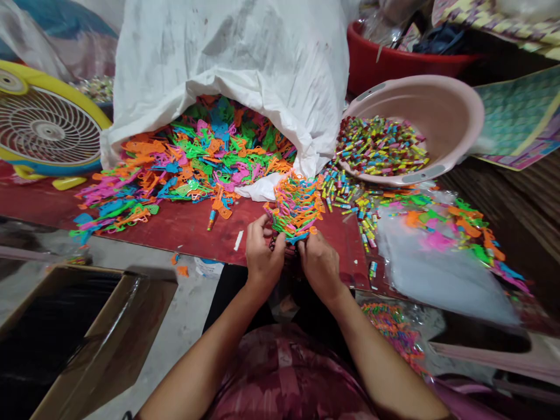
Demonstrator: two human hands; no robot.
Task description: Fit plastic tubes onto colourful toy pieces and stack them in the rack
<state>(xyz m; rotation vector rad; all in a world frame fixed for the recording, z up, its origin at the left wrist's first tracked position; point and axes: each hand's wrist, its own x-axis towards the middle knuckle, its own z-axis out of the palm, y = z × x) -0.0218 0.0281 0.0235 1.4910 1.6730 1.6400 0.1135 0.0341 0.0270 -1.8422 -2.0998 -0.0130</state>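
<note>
A neat stack of small colourful plastic toy pieces (300, 201), laid in rows, lies at the front edge of the red table (188, 230). My left hand (265, 251) is closed at its near left corner, thumb and fingers bent around the edge pieces. At the near right corner my right hand (321, 262) is closed too, with its fingertips pinched on the edge. What lies between the two hands, under the stack, is partly hidden. Beyond them, a loose heap of similar plastic pieces (210, 154) spills from a large white sack (236, 46).
A pink basin (455, 125) lies tipped at right, small wrapped tubes (382, 146) spilling out. Clear plastic bags (437, 262) lie beside more pieces. At left stand a yellow fan (48, 125) and, lower, an open cardboard box (126, 338). Behind is a red tub (415, 64).
</note>
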